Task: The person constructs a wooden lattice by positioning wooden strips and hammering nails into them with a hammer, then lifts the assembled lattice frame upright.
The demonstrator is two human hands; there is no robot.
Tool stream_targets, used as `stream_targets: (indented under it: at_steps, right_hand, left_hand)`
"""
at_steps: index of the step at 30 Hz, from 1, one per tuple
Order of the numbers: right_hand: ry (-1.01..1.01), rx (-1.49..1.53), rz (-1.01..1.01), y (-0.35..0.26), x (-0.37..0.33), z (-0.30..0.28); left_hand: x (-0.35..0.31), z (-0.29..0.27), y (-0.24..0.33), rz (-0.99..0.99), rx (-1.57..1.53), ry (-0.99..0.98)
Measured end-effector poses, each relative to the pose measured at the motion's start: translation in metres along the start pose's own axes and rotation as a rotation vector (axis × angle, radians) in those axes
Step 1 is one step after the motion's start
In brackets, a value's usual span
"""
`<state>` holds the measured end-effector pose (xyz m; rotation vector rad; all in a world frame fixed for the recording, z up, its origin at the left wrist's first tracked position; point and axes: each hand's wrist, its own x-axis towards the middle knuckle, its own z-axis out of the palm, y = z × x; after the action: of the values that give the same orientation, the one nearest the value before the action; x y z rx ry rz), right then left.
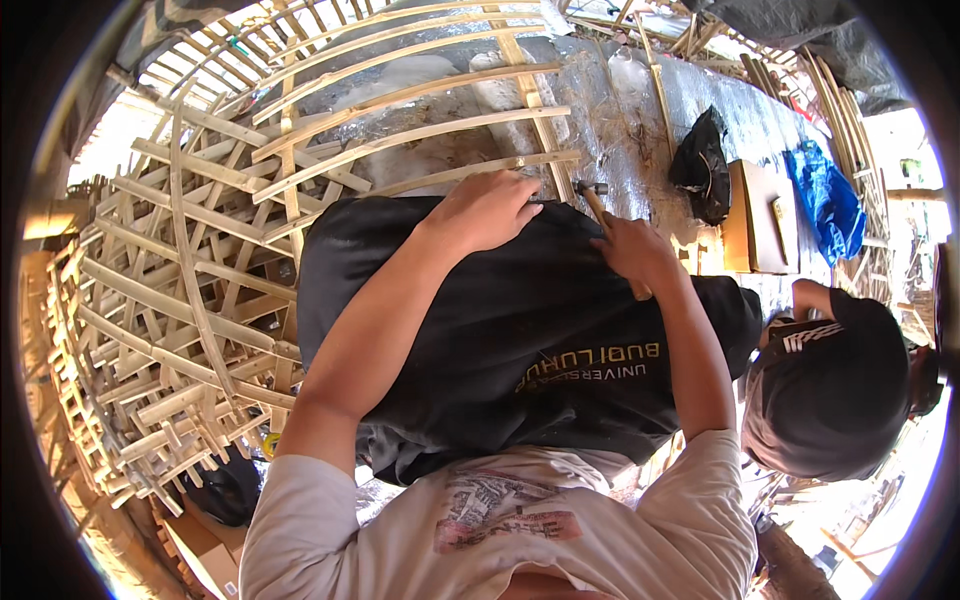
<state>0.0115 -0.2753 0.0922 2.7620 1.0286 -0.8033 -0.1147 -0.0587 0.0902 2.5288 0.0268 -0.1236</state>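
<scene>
My right hand [637, 250] is wrapped round the wooden handle of a hammer [596, 205], whose dark metal head points away from me beside a long wooden slat. Close by on the left, my left hand [485, 212] is closed with its fingertips pressed together at the near end of a slat frame [520, 75]. Whatever those fingers pinch is too small or hidden to make out. The frame is made of pale crosswise slats fixed over longer strips. Black cloth [480, 320] with yellow lettering covers my lap beneath both forearms.
Stacked lattice panels of pale slats [180, 260] fill the left side. A silvery sheet [620, 110] covers the ground ahead. Beyond my right hand are a black plastic bag [702, 165], a cardboard box [765, 220] and a blue plastic bag [828, 205]. A person in black [835, 385] sits close at my right.
</scene>
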Motion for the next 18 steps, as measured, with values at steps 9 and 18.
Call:
stream_targets:
  at_steps: [9, 18]
  right_hand:
    - [0.168, 0.188, 0.028, 0.030, 0.000, -0.004]
    - [0.200, 0.182, -0.033, 0.003, -0.003, -0.009]
  left_hand:
    - [0.068, -0.058, 0.029, -0.146, 0.268, -0.330]
    - [0.092, -0.013, -0.096, -0.493, 0.410, 0.178]
